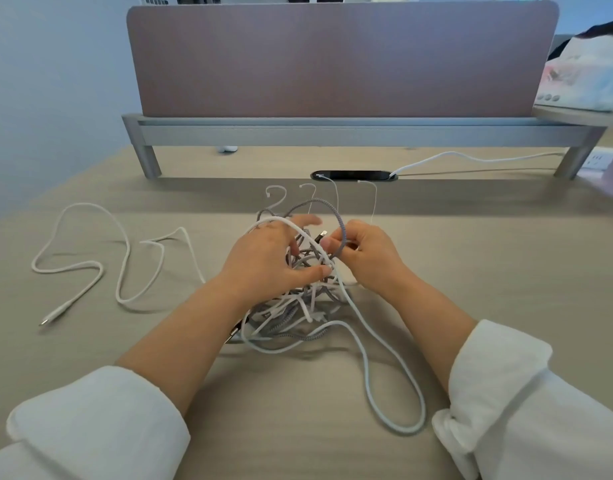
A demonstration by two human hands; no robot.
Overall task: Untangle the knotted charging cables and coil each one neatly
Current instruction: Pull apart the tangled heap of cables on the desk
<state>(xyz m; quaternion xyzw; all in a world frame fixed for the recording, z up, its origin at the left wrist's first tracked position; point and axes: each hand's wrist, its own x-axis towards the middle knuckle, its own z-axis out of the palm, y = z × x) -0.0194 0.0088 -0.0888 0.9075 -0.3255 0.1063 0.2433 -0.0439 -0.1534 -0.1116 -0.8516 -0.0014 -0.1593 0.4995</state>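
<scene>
A knot of white and grey braided charging cables (294, 306) lies mid-desk between my forearms. My left hand (267, 261) is pushed into the top of the knot, a white cable draped over its back, thumb and fingers curled round strands. My right hand (363, 251) pinches a grey braided cable (339, 223) that arches up and over toward the left; a metal plug tip shows by its fingertips. A pale blue-white cable loop (398, 403) trails toward me on the right. One white cable (100, 271) lies apart, loosely snaking on the left.
A pink divider panel (332, 60) on a grey metal rail spans the desk's back. A black cable grommet (353, 175) sits behind the knot, with a white lead (471, 157) running right toward a wall socket. A tissue pack (582, 77) rests on a shelf at far right.
</scene>
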